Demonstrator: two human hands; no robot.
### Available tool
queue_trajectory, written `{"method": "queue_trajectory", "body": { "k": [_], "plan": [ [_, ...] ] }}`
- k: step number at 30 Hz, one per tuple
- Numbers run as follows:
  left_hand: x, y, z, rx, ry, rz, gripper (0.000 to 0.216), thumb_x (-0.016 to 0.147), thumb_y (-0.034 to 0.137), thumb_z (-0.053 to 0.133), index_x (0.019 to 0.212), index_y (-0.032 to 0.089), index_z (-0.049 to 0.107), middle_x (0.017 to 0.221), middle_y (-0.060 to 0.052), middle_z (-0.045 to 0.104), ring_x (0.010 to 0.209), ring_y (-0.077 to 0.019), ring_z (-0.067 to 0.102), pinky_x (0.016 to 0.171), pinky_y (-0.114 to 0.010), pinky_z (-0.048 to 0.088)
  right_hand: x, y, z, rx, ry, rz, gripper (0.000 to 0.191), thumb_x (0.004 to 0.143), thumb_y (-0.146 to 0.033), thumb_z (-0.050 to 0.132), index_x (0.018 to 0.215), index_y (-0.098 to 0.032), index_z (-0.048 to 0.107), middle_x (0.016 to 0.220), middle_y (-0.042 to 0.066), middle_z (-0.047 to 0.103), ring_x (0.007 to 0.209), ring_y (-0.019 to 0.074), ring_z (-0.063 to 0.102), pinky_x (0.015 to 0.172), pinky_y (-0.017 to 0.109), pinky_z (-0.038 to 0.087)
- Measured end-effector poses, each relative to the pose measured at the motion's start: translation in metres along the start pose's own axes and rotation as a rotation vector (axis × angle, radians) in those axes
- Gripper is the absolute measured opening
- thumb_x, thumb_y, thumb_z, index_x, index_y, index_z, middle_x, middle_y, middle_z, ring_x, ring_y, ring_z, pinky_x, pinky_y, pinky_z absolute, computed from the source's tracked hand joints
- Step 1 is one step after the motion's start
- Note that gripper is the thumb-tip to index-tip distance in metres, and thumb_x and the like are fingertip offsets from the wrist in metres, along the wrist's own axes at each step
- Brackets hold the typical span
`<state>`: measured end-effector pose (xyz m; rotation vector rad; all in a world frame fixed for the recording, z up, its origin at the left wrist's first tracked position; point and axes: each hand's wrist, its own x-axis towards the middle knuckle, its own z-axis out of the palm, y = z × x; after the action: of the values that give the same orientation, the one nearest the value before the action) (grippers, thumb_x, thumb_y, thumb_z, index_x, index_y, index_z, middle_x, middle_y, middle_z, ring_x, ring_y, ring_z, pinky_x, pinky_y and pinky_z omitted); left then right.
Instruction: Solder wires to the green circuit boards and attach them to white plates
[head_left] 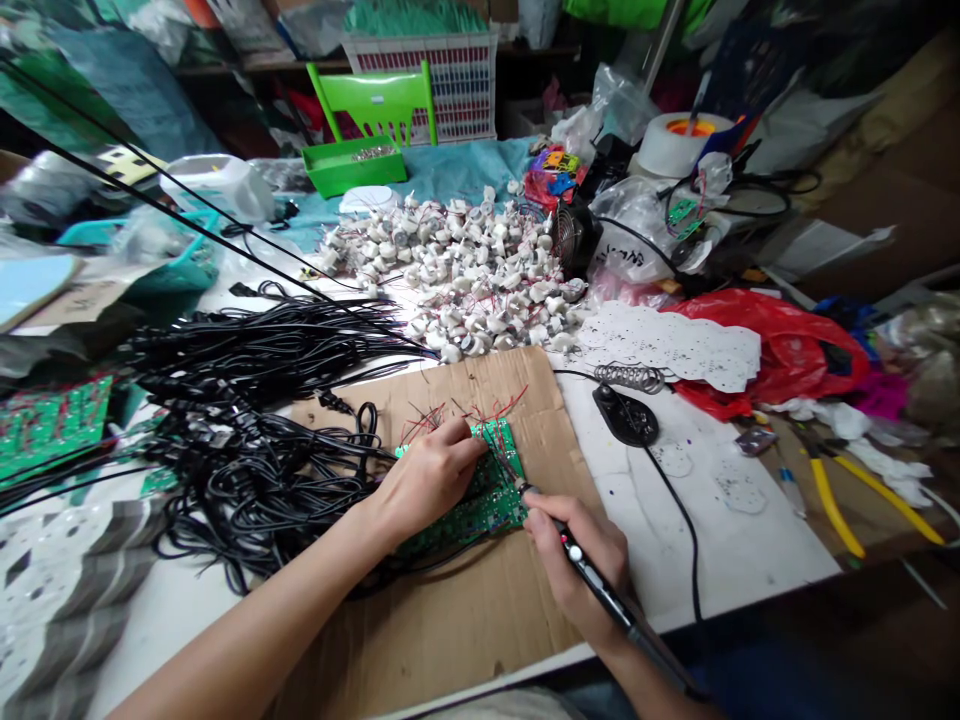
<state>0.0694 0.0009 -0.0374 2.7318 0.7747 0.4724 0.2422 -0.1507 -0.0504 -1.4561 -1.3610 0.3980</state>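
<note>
Left hand [431,465]: reaching over the circuit board [465,520], fingers curled, fingertips hidden, any pinch impossible to tell. Right hand [581,550]: gripping one soldering iron [596,585] pen-fashion, slanted toward the board; two forearms [300,600], both cut off below. Circuit board: one, green, partly covered by the left hand, above one cardboard sheet [465,620].

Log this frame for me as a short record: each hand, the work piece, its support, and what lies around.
Left hand: over the circuit board, fingers bent; what the fingertips hold, if anything, is hidden
Right hand: gripping a soldering iron, its tip end over the board
Work piece: green circuit board, thin red wires at its far side
Support: brown cardboard
Left side: bundled black cables
Beyond: heap of small white parts
Right side: yellow-handled pliers, red plastic bag
</note>
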Motion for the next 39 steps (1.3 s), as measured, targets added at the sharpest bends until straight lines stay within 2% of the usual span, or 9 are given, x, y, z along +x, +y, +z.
{"method": "queue_trajectory", "body": {
  "k": [3, 10, 15, 23, 27, 33, 39],
  "plan": [
    [0.000, 0.000, 0.000, -0.007, 0.001, 0.004, 0.025, 0.097, 0.011, 0.047, 0.095, 0.016, 0.071, 0.083, -0.004, 0.056, 0.066, -0.0119, 0.056, 0.057, -0.021, 0.045, 0.001, -0.001, 0.000, -0.013, -0.014, -0.066, 0.018, 0.094, -0.014, 0.060, 0.107, -0.019, 0.072, 0.089, 0.005, 0.080, 0.077, 0.0172, 0.077, 0.072, 0.025, 0.062],
    [0.001, 0.001, -0.002, -0.018, -0.017, -0.006, 0.025, 0.097, 0.011, 0.047, 0.094, 0.016, 0.071, 0.084, -0.004, 0.056, 0.067, -0.0122, 0.056, 0.059, -0.022, 0.046, -0.007, 0.006, 0.003, 0.039, 0.028, 0.072, 0.017, 0.097, -0.020, 0.060, 0.110, -0.021, 0.071, 0.091, 0.004, 0.080, 0.078, 0.0169, 0.078, 0.074, 0.026, 0.065],
    [0.001, 0.001, -0.002, -0.021, -0.018, -0.015, 0.025, 0.097, 0.012, 0.046, 0.094, 0.016, 0.071, 0.084, -0.004, 0.056, 0.067, -0.0120, 0.056, 0.059, -0.022, 0.046, -0.006, 0.008, 0.003, 0.049, -0.005, 0.094, 0.017, 0.098, -0.023, 0.060, 0.111, -0.022, 0.071, 0.092, 0.004, 0.080, 0.079, 0.0177, 0.078, 0.076, 0.028, 0.066],
    [0.001, 0.002, -0.002, -0.022, -0.015, -0.020, 0.024, 0.097, 0.011, 0.047, 0.094, 0.016, 0.070, 0.083, -0.004, 0.056, 0.068, -0.0120, 0.058, 0.060, -0.021, 0.047, -0.001, 0.006, 0.005, 0.033, -0.005, 0.098, 0.016, 0.097, -0.024, 0.060, 0.108, -0.021, 0.072, 0.089, 0.005, 0.081, 0.076, 0.0184, 0.079, 0.068, 0.026, 0.065],
    [0.001, 0.002, -0.002, -0.008, -0.018, -0.025, 0.024, 0.096, 0.012, 0.047, 0.094, 0.017, 0.071, 0.083, -0.004, 0.056, 0.069, -0.0121, 0.058, 0.059, -0.021, 0.046, 0.000, 0.005, 0.004, 0.010, -0.008, 0.067, 0.017, 0.098, -0.023, 0.060, 0.108, -0.020, 0.072, 0.088, 0.005, 0.080, 0.076, 0.0183, 0.079, 0.070, 0.026, 0.065],
    [0.002, 0.002, -0.001, -0.001, -0.015, -0.029, 0.024, 0.096, 0.011, 0.047, 0.093, 0.017, 0.071, 0.083, -0.004, 0.057, 0.069, -0.0131, 0.058, 0.059, -0.022, 0.046, 0.005, 0.002, 0.004, -0.049, -0.018, -0.060, 0.017, 0.096, -0.016, 0.059, 0.106, -0.019, 0.072, 0.091, 0.005, 0.080, 0.079, 0.0171, 0.077, 0.074, 0.026, 0.063],
    [0.003, 0.002, -0.003, -0.001, -0.021, -0.035, 0.024, 0.095, 0.011, 0.048, 0.092, 0.017, 0.071, 0.083, -0.004, 0.058, 0.070, -0.0127, 0.059, 0.062, -0.021, 0.048, -0.003, 0.003, 0.004, 0.039, 0.061, 0.065, 0.017, 0.096, -0.024, 0.061, 0.106, -0.021, 0.073, 0.089, 0.005, 0.080, 0.075, 0.0183, 0.078, 0.069, 0.026, 0.065]
  ]
}}
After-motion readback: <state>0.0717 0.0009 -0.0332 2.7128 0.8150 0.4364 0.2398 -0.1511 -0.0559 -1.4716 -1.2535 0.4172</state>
